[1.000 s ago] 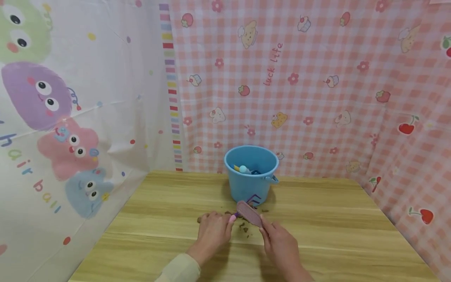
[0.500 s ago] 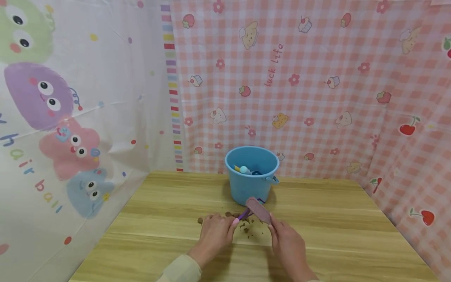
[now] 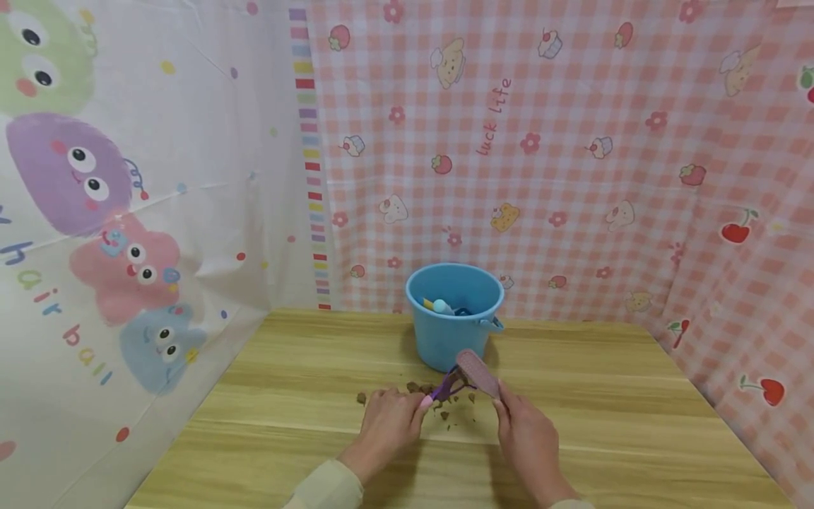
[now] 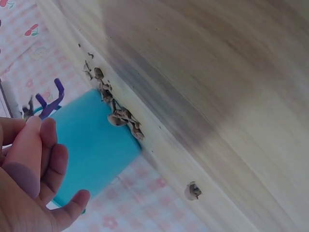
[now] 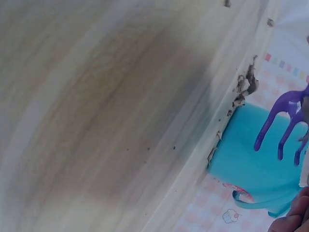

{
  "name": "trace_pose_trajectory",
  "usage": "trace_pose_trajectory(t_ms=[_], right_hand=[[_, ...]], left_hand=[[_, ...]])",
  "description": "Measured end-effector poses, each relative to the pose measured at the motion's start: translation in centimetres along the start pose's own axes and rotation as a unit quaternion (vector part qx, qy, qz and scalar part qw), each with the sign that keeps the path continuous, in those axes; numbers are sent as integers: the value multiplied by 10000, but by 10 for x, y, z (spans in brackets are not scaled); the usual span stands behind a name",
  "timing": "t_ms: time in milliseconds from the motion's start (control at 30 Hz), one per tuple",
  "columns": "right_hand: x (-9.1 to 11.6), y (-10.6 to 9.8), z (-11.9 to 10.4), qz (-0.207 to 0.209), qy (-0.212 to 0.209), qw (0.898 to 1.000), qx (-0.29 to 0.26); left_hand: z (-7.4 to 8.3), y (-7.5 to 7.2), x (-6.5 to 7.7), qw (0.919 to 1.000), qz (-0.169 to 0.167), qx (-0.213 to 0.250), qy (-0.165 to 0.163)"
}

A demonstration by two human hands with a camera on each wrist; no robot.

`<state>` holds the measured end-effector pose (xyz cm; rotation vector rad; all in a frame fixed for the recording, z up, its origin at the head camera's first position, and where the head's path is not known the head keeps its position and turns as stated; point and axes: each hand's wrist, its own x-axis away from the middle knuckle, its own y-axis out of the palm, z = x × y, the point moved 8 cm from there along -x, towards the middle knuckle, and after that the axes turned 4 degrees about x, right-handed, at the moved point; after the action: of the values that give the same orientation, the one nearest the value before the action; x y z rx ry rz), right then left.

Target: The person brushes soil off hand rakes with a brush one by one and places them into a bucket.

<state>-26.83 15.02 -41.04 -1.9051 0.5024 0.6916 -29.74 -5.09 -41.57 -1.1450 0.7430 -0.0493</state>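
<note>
My left hand (image 3: 391,420) grips the pink handle (image 4: 24,162) of a small purple hand rake (image 3: 441,389). Its curved tines (image 5: 288,108) point right, in front of the bucket, with some brown matter among them. In my right hand (image 3: 529,438) is a flat mauve piece (image 3: 478,372), long and round-ended like a paddle; I cannot tell its kind. Its far end leans close over the rake's tines. Brown crumbly clumps (image 3: 416,388) lie on the table below the rake, and one lump (image 4: 194,190) sits apart, left of my left hand.
A light blue bucket (image 3: 445,339) with a handle stands just behind the tools. Inside it are a yellow piece and a pale blue round-topped object (image 3: 440,306). The wood-grain table (image 3: 604,410) meets patterned cloths (image 3: 572,212) at the back and sides.
My right hand and the mauve piece have moved to the right. The rake's tines have come down and away from the bucket, and brown matter now shows among them. My left hand has barely shifted.
</note>
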Motion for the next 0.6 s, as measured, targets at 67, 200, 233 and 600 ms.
trace_pose_trajectory(t_ms=[67, 200, 233, 600], right_hand=[[-1, -3, 2, 116, 26, 9999, -42], [-2, -6, -1, 294, -133, 9993, -163], [-1, -6, -4, 329, -230, 9990, -217], [10, 13, -10, -139, -135, 9998, -105]], left_hand=[[-3, 2, 0, 9999, -94, 63, -111], [-8, 4, 0, 9989, -246, 272, -308], [-9, 4, 0, 9985, -278, 330, -349], [-7, 5, -4, 9915, -409, 1204, -275]])
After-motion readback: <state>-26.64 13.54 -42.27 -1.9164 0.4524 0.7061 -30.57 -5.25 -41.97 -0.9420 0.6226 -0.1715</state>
